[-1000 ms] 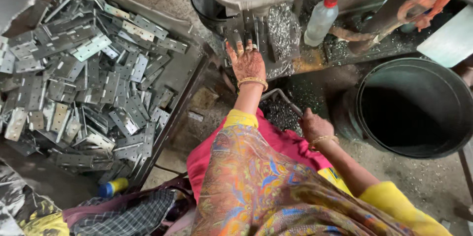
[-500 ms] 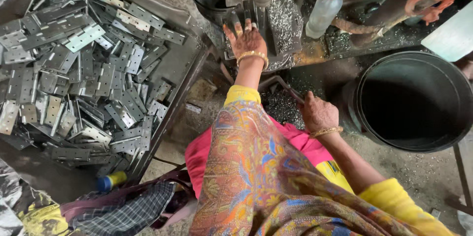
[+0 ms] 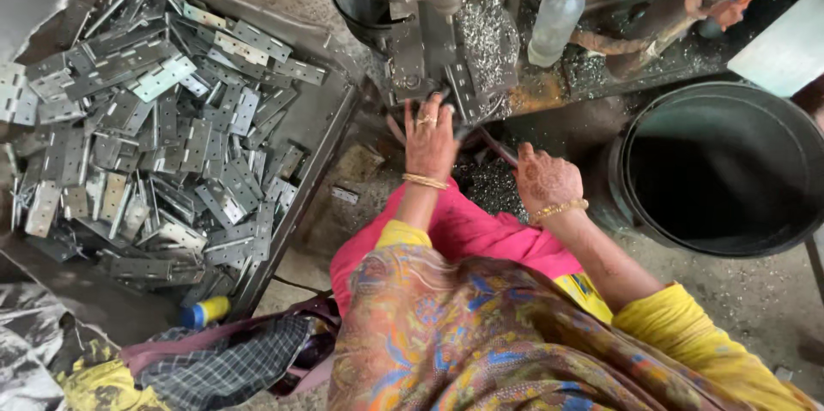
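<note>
My left hand (image 3: 429, 141) reaches up to the foot of the press (image 3: 429, 42), fingers spread flat and pressing around a small metal piece at the die; whether the grip truly closes on it I cannot tell, since my fingers hide it. I hold it there so the piece seems to sit square under the tool. My right hand (image 3: 545, 179) hangs lower, loosely curled and holding nothing that shows, just above the dark swarf (image 3: 485, 184) heaped near my lap, close enough to come in next. Left of me lies the tray (image 3: 330, 132) piled with flat hinge plates (image 3: 154, 136), within easy reach of my left arm. A plastic bottle (image 3: 554, 21) with a red cap stands on the machine bed, and a black tub (image 3: 721, 171) sits open at my right, near my idle hand.
</note>
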